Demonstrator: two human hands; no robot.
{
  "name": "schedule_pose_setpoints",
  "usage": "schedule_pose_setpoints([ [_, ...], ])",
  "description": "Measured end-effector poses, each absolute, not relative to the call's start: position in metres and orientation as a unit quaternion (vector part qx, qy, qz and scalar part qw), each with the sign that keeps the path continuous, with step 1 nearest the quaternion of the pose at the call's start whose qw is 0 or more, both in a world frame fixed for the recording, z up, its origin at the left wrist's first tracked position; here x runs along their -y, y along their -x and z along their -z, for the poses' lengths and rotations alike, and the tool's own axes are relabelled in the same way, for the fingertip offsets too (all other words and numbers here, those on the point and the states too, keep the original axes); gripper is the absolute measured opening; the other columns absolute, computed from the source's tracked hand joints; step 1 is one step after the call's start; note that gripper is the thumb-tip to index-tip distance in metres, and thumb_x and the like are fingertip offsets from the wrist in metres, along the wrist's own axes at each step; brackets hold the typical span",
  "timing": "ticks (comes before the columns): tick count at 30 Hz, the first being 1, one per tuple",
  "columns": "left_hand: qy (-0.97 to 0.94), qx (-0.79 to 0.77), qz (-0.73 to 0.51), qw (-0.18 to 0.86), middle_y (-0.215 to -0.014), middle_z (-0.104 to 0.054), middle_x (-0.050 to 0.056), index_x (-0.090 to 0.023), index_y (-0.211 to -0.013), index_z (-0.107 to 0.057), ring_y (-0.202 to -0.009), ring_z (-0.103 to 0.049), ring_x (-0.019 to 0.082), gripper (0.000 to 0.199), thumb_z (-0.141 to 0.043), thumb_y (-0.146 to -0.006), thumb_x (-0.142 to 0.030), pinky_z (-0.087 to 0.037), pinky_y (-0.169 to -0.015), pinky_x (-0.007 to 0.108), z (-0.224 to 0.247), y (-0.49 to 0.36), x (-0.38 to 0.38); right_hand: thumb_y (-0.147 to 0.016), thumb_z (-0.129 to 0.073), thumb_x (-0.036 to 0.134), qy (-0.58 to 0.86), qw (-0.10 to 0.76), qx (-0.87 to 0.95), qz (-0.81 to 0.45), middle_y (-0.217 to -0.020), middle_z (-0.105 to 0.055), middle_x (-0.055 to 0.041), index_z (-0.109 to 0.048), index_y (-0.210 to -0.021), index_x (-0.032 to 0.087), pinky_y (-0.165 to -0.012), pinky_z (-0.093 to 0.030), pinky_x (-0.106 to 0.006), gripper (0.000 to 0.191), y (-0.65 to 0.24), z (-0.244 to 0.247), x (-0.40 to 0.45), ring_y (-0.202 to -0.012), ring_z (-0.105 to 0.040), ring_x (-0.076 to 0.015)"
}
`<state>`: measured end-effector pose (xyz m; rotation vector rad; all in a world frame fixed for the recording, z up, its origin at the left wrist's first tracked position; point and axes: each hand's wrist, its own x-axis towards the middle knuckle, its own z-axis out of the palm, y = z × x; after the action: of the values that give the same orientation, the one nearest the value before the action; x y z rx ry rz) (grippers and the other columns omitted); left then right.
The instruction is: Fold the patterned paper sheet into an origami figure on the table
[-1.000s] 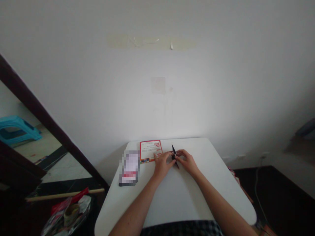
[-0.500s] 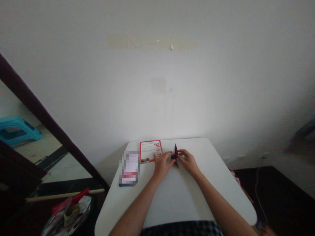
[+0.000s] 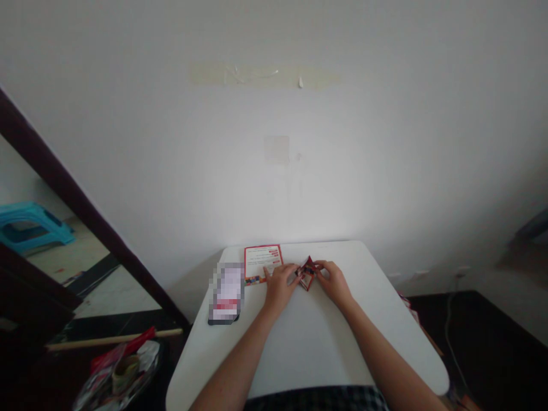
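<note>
A small folded paper [image 3: 307, 275], printed in red, white and dark colours, is held between my two hands over the table. My left hand [image 3: 280, 283] pinches its left corner, with one finger stretched out over the printed sheet beside it. On the other side, my right hand [image 3: 334, 279] grips the right corner between thumb and fingers. The paper is opened out into a diamond-like shape with a point facing away from me. Flat on the table, a red-bordered printed sheet [image 3: 260, 261] lies just beyond my left hand.
The white table [image 3: 317, 342] stands against the wall. A phone with a blurred-out screen [image 3: 226, 294] lies at its left. On the floor at left are a filled waste bin [image 3: 122, 371] and a wooden stick [image 3: 166, 333]. A blue stool [image 3: 34, 222] shows in a mirror.
The folded paper has gone from a narrow, upright, spiky shape to a wider, flatter one with its printed face showing. Both hands keep hold of it, the right slightly farther right.
</note>
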<state>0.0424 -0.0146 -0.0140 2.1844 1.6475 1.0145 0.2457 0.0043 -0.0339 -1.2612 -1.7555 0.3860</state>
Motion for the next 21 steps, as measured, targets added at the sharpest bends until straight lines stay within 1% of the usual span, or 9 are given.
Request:
schedule_pose_setpoints([
  [5, -0.743, -0.571, -0.333, 0.109, -0.125, -0.066, 0.002, -0.037, -0.114, -0.066, -0.12, -0.055, 0.026, 0.029, -0.063, -0.086, -0.032, -0.001, -0.112, 0.07, 0.0128, -0.0401, 0.0134, -0.081, -0.056, 0.02, 0.492, 0.437, 0.743, -0.119, -0.098, -0.072, -0.005, -0.068, -0.107, 0.027, -0.086, -0.048, -0.041, 0.03, -0.2496, 0.0295, -0.0038, -0.092, -0.063, -0.0233],
  [10, -0.736, -0.586, -0.327, 0.088, -0.126, -0.065, 0.001, -0.037, -0.11, -0.067, -0.122, -0.052, 0.027, 0.026, -0.064, -0.085, -0.034, -0.004, -0.111, 0.072, 0.0163, -0.0376, 0.0096, -0.086, -0.052, 0.022, 0.492, 0.401, 0.767, -0.1, -0.093, -0.072, -0.0044, -0.07, -0.107, 0.03, -0.087, -0.046, -0.038, 0.029, -0.2513, 0.0277, -0.0036, -0.092, -0.061, -0.0226],
  [14, -0.738, -0.599, -0.305, 0.07, -0.127, -0.064, 0.001, -0.038, -0.107, -0.069, -0.123, -0.05, 0.027, 0.023, -0.064, -0.085, -0.039, -0.007, -0.11, 0.073, 0.0188, -0.034, 0.0076, -0.085, -0.053, 0.021, 0.499, 0.373, 0.778, -0.087, -0.092, -0.069, -0.0049, -0.072, -0.104, 0.029, -0.086, -0.045, -0.036, 0.028, -0.2535, 0.0291, -0.0041, -0.093, -0.058, -0.0214],
  [17, -0.741, -0.602, -0.292, 0.059, -0.127, -0.063, 0.0, -0.038, -0.106, -0.069, -0.125, -0.049, 0.026, 0.023, -0.058, -0.088, -0.045, -0.006, -0.111, 0.072, 0.0182, -0.0332, 0.0079, -0.084, -0.053, 0.018, 0.499, 0.367, 0.78, -0.085, -0.092, -0.068, -0.0046, -0.072, -0.105, 0.028, -0.086, -0.044, -0.034, 0.03, -0.2539, 0.0304, -0.0043, -0.094, -0.057, -0.0205],
  [21, -0.739, -0.612, -0.278, 0.049, -0.128, -0.062, 0.0, -0.037, -0.106, -0.07, -0.125, -0.047, 0.025, 0.03, -0.047, -0.092, -0.051, -0.007, -0.11, 0.073, 0.0163, -0.035, 0.0094, -0.083, -0.053, 0.015, 0.497, 0.367, 0.782, -0.084, -0.093, -0.068, -0.0039, -0.072, -0.103, 0.029, -0.088, -0.044, -0.035, 0.031, -0.253, 0.0309, -0.004, -0.095, -0.057, -0.02],
])
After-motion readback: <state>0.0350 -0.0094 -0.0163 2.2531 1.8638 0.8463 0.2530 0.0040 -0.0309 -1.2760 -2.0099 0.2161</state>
